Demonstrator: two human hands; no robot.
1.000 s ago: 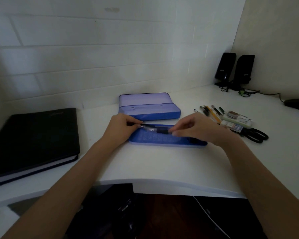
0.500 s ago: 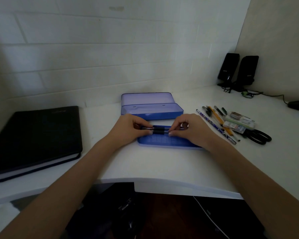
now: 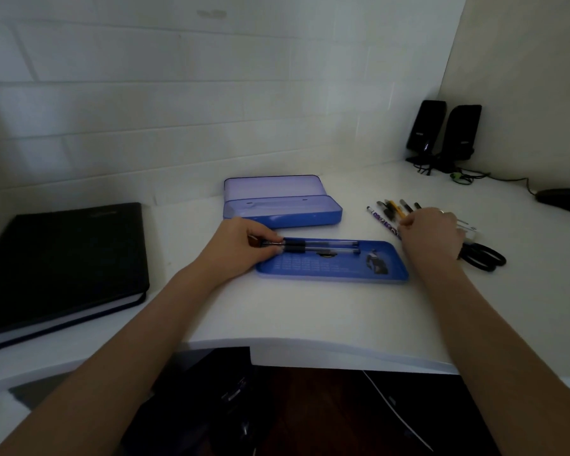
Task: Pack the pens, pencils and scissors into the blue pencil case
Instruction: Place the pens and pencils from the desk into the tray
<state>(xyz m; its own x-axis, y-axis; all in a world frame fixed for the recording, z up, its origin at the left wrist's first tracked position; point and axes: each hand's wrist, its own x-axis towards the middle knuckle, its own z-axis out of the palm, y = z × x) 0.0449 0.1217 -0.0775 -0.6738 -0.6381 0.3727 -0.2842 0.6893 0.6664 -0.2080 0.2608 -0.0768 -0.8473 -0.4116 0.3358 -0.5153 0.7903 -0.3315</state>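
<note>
- A person sits at a white desk (image 3: 310,311), seen from a camera worn on the head, packing stationery into a blue pencil case.
- The blue tray (image 3: 336,269) of the case lies flat near the desk's front edge; it is the landmark for everything below.
- Two clear-barrelled pens (image 3: 323,246) lie side by side along the tray's far edge.
- The left hand (image 3: 244,246) rests at the tray's left end, its fingers curled and pinching the pens' ends.
- The right hand (image 3: 431,232) reaches just past the tray's right end, fingers bent down over a loose cluster of pens and pencils (image 3: 392,210); whether it has hold of one cannot be told.
- Black scissors (image 3: 482,256) lie to the right of the tray, partly behind the right wrist.
- The open case body with its raised lid (image 3: 280,205) stands just behind the tray.
- Doing this step well probably means lifting one pen cleanly from the cluster, carrying it level, and laying it parallel against the two in the tray while the left hand keeps them from rolling.
- Hard to make out: a small dark item at the tray's right end, the printing on the tray floor, and a pale packet behind the right hand.
- The room is dim, and both forearms run out of the bottom of the view.
</note>
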